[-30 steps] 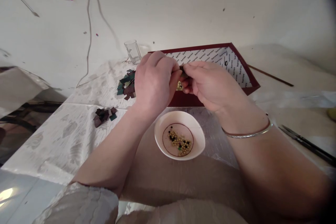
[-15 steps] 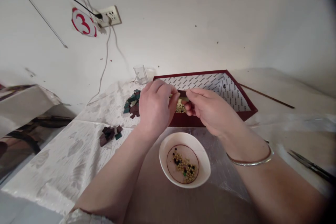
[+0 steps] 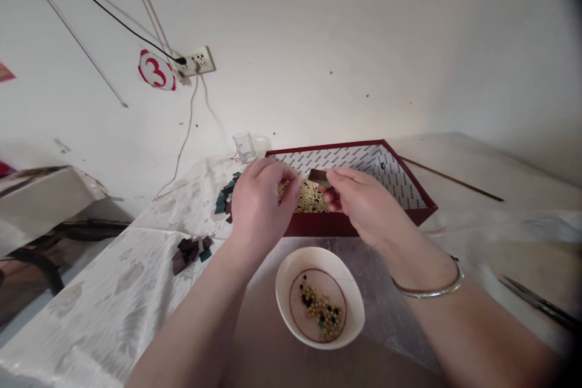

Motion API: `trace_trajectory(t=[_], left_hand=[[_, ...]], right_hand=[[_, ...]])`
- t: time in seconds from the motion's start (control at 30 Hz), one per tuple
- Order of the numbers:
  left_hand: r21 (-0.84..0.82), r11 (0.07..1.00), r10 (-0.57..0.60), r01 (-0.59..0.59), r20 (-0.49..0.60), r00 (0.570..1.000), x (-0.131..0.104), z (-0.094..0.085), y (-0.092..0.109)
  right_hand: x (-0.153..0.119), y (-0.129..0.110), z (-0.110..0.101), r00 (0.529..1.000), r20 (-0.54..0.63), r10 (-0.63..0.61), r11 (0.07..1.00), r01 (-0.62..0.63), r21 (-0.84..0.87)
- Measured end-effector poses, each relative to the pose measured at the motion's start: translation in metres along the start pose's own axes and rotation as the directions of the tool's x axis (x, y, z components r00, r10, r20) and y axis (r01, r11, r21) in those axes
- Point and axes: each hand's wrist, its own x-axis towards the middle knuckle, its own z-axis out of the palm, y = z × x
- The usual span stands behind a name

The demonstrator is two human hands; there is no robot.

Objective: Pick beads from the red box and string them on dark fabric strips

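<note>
Over on the left, small dark square pieces lie on the white patterned counter. Next, the left hand has its fingers curled in; I can't tell if they hold anything. The round white bowl has gold and black beads. Over the long dark red box, the right hand pinches a flat dark brown piece.

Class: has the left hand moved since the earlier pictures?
Yes. Against the red box, the left hand has shifted slightly left, away from the dark strip in the right hand.
</note>
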Motion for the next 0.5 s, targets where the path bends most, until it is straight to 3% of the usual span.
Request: trace_trajectory(t=[0.07, 0.1, 0.13, 0.2, 0.23, 0.27, 0.3, 0.43, 0.47, 0.5], left_hand=[[-0.087, 0.996, 0.028, -0.014, 0.155, 0.988, -0.001, -0.015, 0.011], [-0.126, 0.991, 0.085, -0.051, 0.281, 0.956, -0.003, -0.022, 0.017], [-0.163, 0.982, 0.155, -0.094, 0.414, 0.897, -0.006, -0.027, 0.022], [-0.217, 0.962, 0.266, -0.163, 0.633, 0.727, -0.012, -0.032, 0.030], [-0.232, 0.956, 0.292, -0.179, 0.693, 0.659, -0.014, -0.032, 0.032], [-0.237, 0.954, 0.299, -0.183, 0.721, 0.625, -0.015, -0.031, 0.032], [-0.233, 0.957, 0.290, -0.173, 0.723, 0.627, -0.015, -0.028, 0.030], [-0.079, 0.995, 0.095, -0.057, 0.654, 0.751, 0.000, -0.006, 0.009], [0.005, 0.999, 0.027, -0.041, 0.676, 0.736, 0.007, 0.002, 0.001], [0.105, 0.994, -0.049, -0.042, 0.738, 0.673, 0.013, 0.012, -0.007]], right_hand=[[0.003, -0.003, -0.005, 0.998, -0.059, 0.007, 0.999, -0.006, 0.032], [0.004, -0.004, -0.007, 0.997, -0.080, 0.004, 0.999, -0.001, 0.045], [0.005, -0.005, -0.010, 0.996, -0.090, -0.001, 0.998, 0.006, 0.058], [0.007, -0.006, -0.013, 0.995, -0.099, -0.014, 0.997, 0.021, 0.073], [0.007, -0.006, -0.015, 0.995, -0.098, -0.020, 0.996, 0.028, 0.080], [0.008, -0.006, -0.016, 0.995, -0.098, -0.025, 0.996, 0.033, 0.087], [0.008, -0.006, -0.016, 0.995, -0.100, -0.026, 0.995, 0.036, 0.095], [0.007, -0.008, -0.018, 0.996, -0.077, -0.036, 0.991, 0.045, 0.124], [0.006, -0.008, -0.018, 0.997, -0.061, -0.040, 0.991, 0.047, 0.128], [0.005, -0.009, -0.018, 0.998, -0.043, -0.044, 0.990, 0.049, 0.132]])
